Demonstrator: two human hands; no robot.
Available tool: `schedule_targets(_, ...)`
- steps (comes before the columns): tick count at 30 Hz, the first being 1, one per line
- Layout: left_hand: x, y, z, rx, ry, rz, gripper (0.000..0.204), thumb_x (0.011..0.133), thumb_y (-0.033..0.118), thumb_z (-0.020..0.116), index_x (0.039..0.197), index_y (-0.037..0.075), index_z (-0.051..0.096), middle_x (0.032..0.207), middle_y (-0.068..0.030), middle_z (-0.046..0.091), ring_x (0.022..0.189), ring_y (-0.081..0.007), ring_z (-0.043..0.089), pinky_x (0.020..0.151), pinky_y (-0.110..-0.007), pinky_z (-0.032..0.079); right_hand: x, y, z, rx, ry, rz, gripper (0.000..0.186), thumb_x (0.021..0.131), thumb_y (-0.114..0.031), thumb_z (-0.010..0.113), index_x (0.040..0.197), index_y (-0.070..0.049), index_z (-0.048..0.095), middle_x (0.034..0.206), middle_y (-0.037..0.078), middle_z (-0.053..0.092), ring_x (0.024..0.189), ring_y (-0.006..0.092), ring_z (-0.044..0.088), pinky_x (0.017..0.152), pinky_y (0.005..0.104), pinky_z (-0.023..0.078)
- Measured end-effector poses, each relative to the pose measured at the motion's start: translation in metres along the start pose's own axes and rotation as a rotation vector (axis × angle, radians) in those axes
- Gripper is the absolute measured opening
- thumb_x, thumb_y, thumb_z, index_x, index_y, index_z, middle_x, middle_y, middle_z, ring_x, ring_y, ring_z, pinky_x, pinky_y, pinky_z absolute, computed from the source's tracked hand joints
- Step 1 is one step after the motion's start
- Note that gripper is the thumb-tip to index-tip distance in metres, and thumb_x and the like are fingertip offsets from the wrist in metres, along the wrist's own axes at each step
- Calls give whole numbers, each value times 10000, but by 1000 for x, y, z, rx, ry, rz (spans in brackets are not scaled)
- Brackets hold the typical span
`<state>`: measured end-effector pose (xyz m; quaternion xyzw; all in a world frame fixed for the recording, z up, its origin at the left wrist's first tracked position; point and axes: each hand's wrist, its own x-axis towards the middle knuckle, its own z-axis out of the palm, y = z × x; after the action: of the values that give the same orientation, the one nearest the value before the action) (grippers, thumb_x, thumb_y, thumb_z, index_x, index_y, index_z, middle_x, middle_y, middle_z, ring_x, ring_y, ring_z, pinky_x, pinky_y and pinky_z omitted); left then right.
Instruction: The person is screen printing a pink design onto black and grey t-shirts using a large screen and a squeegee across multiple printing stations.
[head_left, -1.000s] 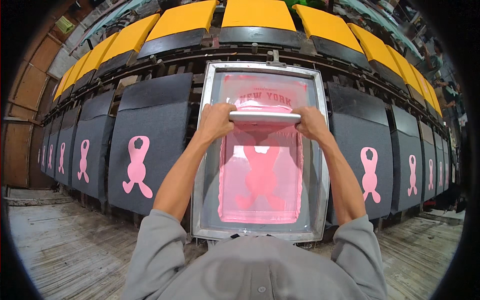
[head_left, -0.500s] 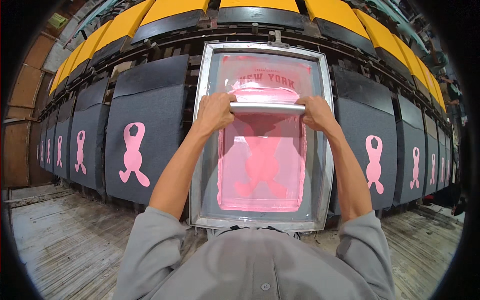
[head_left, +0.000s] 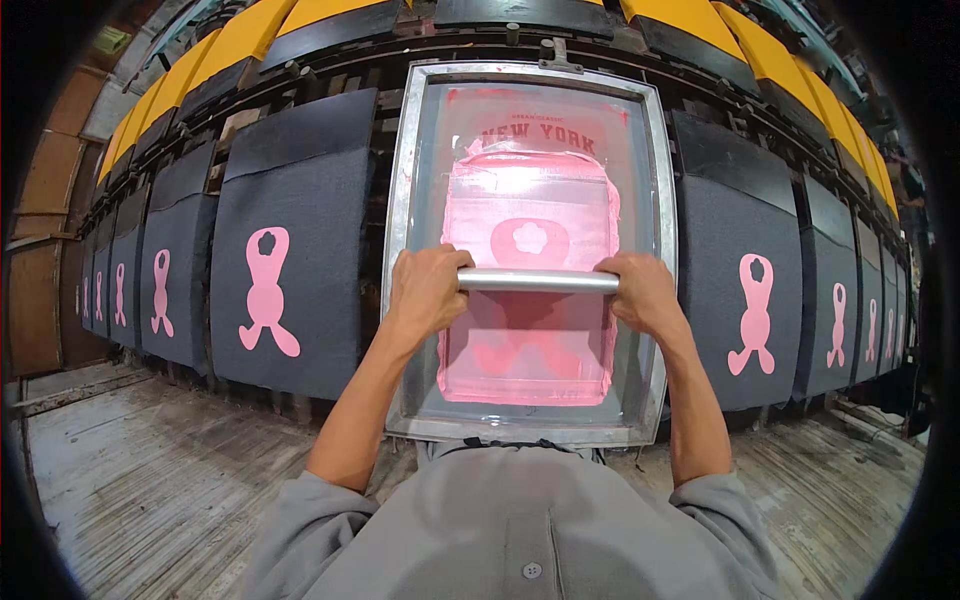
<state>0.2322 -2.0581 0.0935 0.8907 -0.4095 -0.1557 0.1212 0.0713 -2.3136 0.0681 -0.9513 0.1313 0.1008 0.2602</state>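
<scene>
Both my hands grip the silver metal bar of a squeegee (head_left: 538, 281), one at each end. My left hand (head_left: 428, 290) is closed around its left end, and my right hand (head_left: 642, 292) around the right end. The squeegee lies across a metal-framed printing screen (head_left: 480, 71), about midway along the inked area. Pink ink (head_left: 475, 190) covers a rectangle of the mesh, with thick ridges along its sides. A long-limbed figure shape (head_left: 502, 235) shows through the mesh, partly hidden by the bar. Red lettering crosses the mesh at the far end.
Dark grey fabric panels printed with pink figures stand in a row on both sides, the nearest being the left panel (head_left: 240, 200) and the right panel (head_left: 700, 300). Yellow panels (head_left: 325, 12) line the far side. A metal clamp (head_left: 558, 58) meets the screen's far edge. Worn wooden floor (head_left: 150, 450) lies below.
Both hands have drawn the squeegee toward me along the screen. More of the pink area beyond the bar is now exposed, including the figure's upper part. My grip is unchanged.
</scene>
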Motion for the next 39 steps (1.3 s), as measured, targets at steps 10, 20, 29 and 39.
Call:
schedule_targets(10,-78,25,9,-49,-78,-79,295,640,13,683,922,82,735,903,-88,690,893,-325,654,773,-446,458,-75,-24,25,71,-18,42,399,622,51,654,989,-80,743,973,119,714,889,367,672,792,439,543)
schedule_targets(20,-155,42,24,-80,-104,-99,334,605,11,700,930,85,720,922,-68,671,920,-289,634,774,-419,411,-150,-48,49,97,-35,70,377,627,43,664,978,-77,733,964,114,705,884,363,669,766,447,539)
schedule_targets(29,-177,45,32,-82,-42,-20,438,606,-31,666,1030,79,665,1031,-67,623,990,-291,571,796,-407,371,-178,-54,65,123,32,44,497,614,65,670,1097,-52,654,1098,142,633,1079,372,577,916,455,472)
schedule_targets(39,-221,3,39,-465,126,-132,548,770,202,699,1290,78,580,1316,-147,483,1249,-327,426,1077,-467,290,-201,-15,51,449,143,0,540,796,-188,769,1269,-10,582,1234,187,591,1185,364,550,1017,427,433)
